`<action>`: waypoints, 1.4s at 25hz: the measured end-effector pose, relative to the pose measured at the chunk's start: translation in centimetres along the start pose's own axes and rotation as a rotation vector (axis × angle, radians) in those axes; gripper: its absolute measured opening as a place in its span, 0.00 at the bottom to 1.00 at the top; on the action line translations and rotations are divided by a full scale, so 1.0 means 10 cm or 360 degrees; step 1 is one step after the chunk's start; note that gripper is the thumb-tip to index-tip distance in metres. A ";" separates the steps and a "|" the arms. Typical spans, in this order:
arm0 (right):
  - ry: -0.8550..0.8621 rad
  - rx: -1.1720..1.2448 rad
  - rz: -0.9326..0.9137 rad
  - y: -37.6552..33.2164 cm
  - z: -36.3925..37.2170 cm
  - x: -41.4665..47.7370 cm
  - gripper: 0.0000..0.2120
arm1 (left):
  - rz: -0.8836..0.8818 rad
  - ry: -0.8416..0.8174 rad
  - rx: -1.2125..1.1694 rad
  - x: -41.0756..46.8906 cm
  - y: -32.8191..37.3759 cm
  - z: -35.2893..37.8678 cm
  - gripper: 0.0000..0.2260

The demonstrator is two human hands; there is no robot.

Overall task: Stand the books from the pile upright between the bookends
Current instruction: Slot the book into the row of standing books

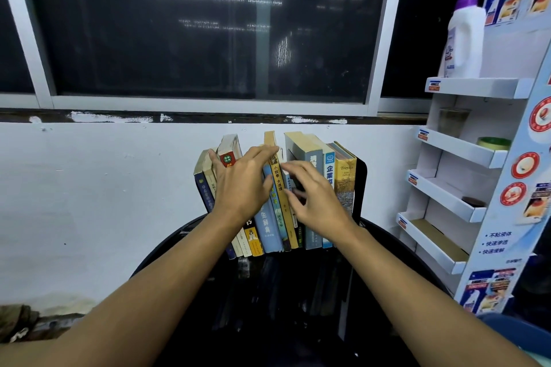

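In the head view, the books stood upright on the black table, with a black bookend at their right. The left hand pressed spread fingers on the left spines. The right hand, loosely spread, touched the middle spines.

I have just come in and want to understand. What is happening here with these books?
A person is tidying a row of books that stands on a dark table against the white wall. The left hand lies spread over the leaning spines at the left. The right hand touches spines near the middle, fingers open. A black bookend stands at the right end. No pile is in view.
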State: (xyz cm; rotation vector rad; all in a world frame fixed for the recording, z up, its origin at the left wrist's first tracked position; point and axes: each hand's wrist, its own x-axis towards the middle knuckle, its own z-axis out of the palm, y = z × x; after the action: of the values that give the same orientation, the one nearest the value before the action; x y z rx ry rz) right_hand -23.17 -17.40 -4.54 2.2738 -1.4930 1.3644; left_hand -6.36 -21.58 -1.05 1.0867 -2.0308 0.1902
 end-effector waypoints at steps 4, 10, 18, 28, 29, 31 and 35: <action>-0.0067 -0.0336 -0.0164 0.06 -0.14 0.05 0.24 | 0.0013 -0.0001 0.0022 0.05 0.00 -0.01 0.23; 0.0004 -0.0457 -0.0028 0.07 -0.15 0.09 0.23 | 0.0000 0.0048 0.0086 0.04 0.03 0.02 0.28; 0.0022 -0.0622 0.0046 0.11 -0.01 0.00 0.22 | 0.0007 0.0080 0.0023 0.09 0.00 0.05 0.24; 0.0047 -0.0666 0.0129 0.21 0.01 -0.06 0.20 | 0.0011 0.0106 0.0014 0.08 0.02 0.08 0.24; 0.0047 -0.0671 0.0135 0.22 0.02 -0.08 0.20 | 0.0001 0.0108 0.0002 0.08 0.02 0.09 0.24; 0.0050 -0.0671 0.0146 0.22 0.05 -0.10 0.20 | -0.0015 0.0120 -0.0019 0.06 0.01 0.12 0.25; 0.0042 -0.0718 0.0167 0.22 0.08 -0.12 0.20 | -0.0015 0.0135 -0.0070 0.05 -0.01 0.19 0.27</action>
State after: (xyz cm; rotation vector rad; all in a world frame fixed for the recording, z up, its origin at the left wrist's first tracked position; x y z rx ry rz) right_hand -24.57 -18.13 -6.68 1.9139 -1.7220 0.9473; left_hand -7.55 -22.87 -1.93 1.0439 -1.9452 0.1830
